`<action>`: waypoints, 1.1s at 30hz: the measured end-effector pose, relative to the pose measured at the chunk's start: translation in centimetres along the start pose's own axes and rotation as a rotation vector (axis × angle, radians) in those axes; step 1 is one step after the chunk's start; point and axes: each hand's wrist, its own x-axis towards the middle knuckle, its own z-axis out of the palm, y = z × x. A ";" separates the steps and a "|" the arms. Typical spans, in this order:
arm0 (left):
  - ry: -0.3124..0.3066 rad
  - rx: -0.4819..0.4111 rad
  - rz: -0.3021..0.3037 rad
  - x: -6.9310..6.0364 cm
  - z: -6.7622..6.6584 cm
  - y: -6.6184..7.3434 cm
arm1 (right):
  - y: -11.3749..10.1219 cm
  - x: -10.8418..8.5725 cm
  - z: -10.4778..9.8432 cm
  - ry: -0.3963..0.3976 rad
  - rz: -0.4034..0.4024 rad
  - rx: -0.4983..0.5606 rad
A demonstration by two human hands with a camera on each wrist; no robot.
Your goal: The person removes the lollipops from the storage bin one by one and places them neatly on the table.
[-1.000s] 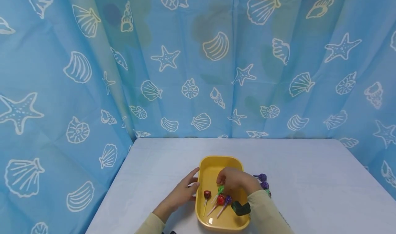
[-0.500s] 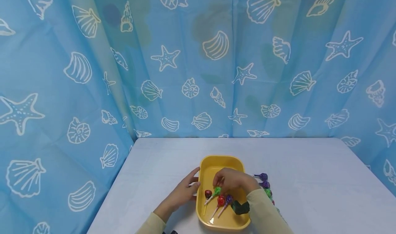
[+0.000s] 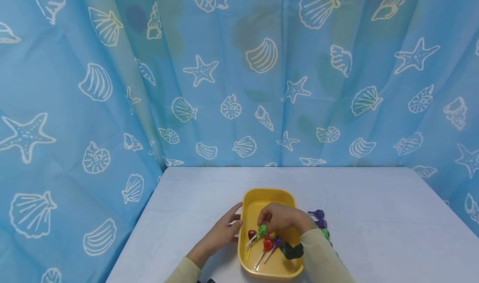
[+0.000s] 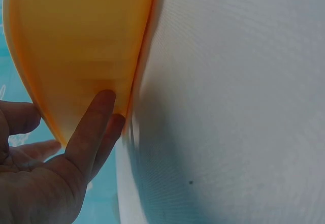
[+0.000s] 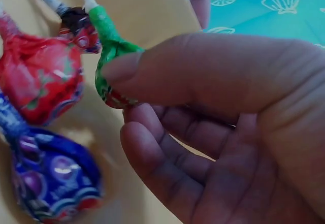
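Note:
In the head view my right hand point(image 3: 281, 217) reaches into a yellow tray point(image 3: 258, 197). Its thumb and fingers pinch the head of a green-wrapped lollipop point(image 3: 261, 230). That lollipop's white stick crosses a dark red lollipop point(image 3: 252, 234) with a yellow stick. Close to these lie a red lollipop point(image 3: 267, 244) and a purple lollipop point(image 3: 277, 241), also large in the right wrist view. My left hand point(image 3: 221, 234) touches the tray's left side. In the left wrist view, its straight fingers point(image 4: 94, 127) rest against the outer wall.
Several wrapped lollipops point(image 3: 321, 224) lie on the white table point(image 3: 366, 216) right of the tray, partly behind the right forearm. A dark green angular object point(image 3: 292, 251) sits by the right wrist. A blue shell-patterned curtain point(image 3: 224, 83) stands behind the table.
My right hand has shifted slightly left, bringing the green lollipop over beside the dark red one. The red lollipop's stick has turned a little. My left hand stays at the tray's side.

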 end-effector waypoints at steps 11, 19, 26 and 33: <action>0.010 0.004 -0.015 0.1 0.0 0.0 | -0.5 -1.2 -1.6 0.071 -0.103 -0.025; 0.003 -0.004 -0.009 0.1 0.0 0.1 | 0.4 -2.7 -2.6 0.150 -0.190 0.015; 0.007 0.008 -0.034 0.2 0.1 0.0 | 1.3 -4.4 -3.4 0.239 -0.210 0.055; -0.002 -0.004 -0.027 0.1 0.0 0.2 | 2.2 -6.1 -3.7 0.382 -0.134 0.081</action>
